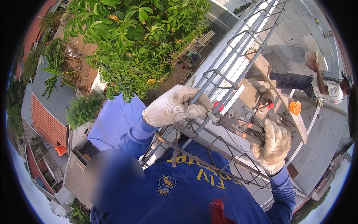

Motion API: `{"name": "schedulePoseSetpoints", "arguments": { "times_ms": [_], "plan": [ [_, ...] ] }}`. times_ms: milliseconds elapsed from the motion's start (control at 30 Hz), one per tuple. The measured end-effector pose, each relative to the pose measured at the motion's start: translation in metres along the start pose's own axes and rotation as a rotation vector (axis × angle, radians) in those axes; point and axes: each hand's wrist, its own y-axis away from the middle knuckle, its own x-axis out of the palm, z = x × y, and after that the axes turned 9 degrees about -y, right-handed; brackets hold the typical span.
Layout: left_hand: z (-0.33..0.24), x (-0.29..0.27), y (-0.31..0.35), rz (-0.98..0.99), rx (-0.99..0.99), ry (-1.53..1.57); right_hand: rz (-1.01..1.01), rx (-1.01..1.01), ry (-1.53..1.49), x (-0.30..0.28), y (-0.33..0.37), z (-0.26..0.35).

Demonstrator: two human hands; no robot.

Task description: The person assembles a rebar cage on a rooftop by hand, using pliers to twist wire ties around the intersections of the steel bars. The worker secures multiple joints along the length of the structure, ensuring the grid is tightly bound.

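Note:
A cage of ribbed steel rebar with bent stirrups [234, 86] runs diagonally across the view, close in front of my chest. My left hand [175, 106], in an off-white knitted glove, is closed around one of its long bars. My right hand [274, 145], gloved alike, grips the handles of a pair of pincers [238, 128]. The pincers' head lies against the cage, just right of my left fingertips. A small pale piece [213, 117] sits between those fingertips and the jaws; what it is, I cannot make out. Whether the jaws hold wire is too small to tell.
To the right, a person [298, 84] stands on a lower level, holding a flat board [311, 59]. An orange hard hat [295, 108] rests by a wooden plank [299, 127]. Leafy branches [138, 44] and a blue tarp [115, 121] lie to the left, far below.

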Motion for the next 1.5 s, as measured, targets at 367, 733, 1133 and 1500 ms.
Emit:
{"name": "schedulePoseSetpoints", "arguments": {
  "times_ms": [367,733,1133,1500],
  "plan": [
    [-0.024,-0.008,-0.002,0.027,-0.089,-0.021,1.240,0.910,-1.190,0.028,-0.026,-0.037],
    [-0.026,-0.028,-0.003,0.100,0.000,-0.215,0.697,0.321,-0.882,0.022,-0.036,-0.024],
    [-0.004,-0.038,-0.048,0.145,-0.242,-0.087,0.295,0.157,-0.827,0.046,-0.005,-0.028],
    [-0.007,-0.016,-0.077,0.442,-0.320,-0.153,1.368,0.872,-1.791,0.070,-0.001,-0.043]
  ]
}}
